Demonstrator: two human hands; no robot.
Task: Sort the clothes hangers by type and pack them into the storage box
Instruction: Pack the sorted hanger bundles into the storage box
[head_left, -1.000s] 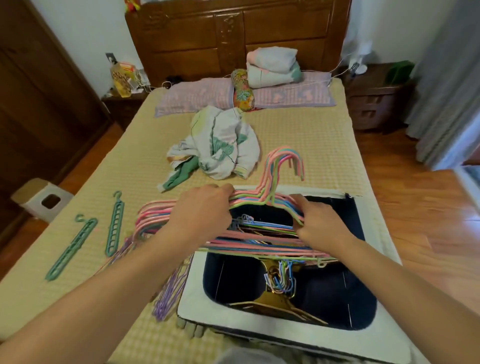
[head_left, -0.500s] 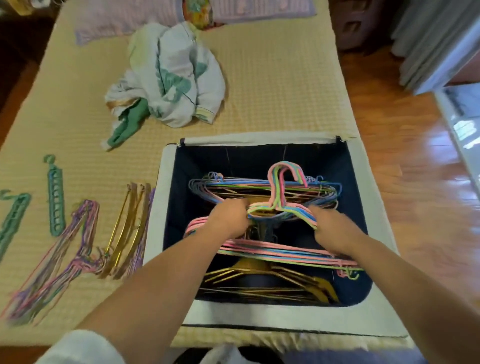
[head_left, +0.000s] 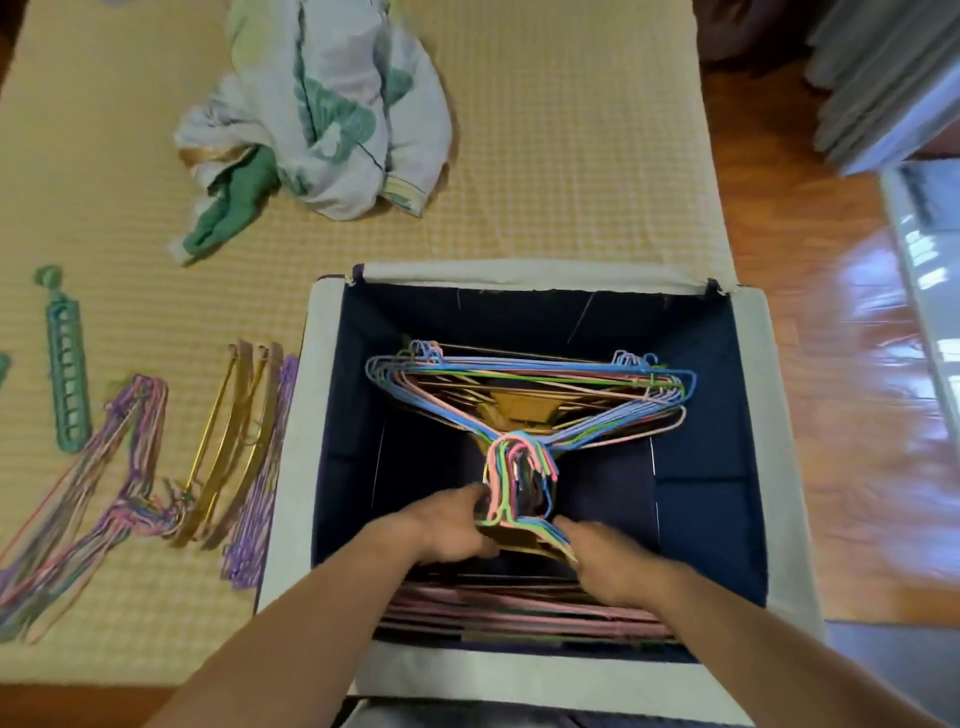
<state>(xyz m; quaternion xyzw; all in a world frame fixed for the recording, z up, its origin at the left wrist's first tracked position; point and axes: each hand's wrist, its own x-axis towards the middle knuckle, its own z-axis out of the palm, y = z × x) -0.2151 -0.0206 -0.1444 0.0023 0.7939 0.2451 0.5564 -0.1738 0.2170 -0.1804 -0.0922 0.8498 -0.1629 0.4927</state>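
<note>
A: The pink wire hangers lay low in the storage box, at its near wall, under both wrists. Where were the hands?

B: Both reached down into the box with forearms angled inward. The left hand and the right hand met at the hooks of that bundle, fingers curled around them, so each grip was clamped on the hangers. The exact finger placement was blurred.

A: And beyond the hands?

B: Another stack, the blue and pastel wire hangers, sat just past the fingertips toward the far wall, its hooks pointing back and almost touching the left hand. Gold hangers showed beneath it.

A: Outside the box?

B: Well to the left of the left hand, on the bed, lay gold hangers, purple wire hangers, a mixed pastel bunch and a green multi-hole hanger. A crumpled garment lay far ahead.
</note>
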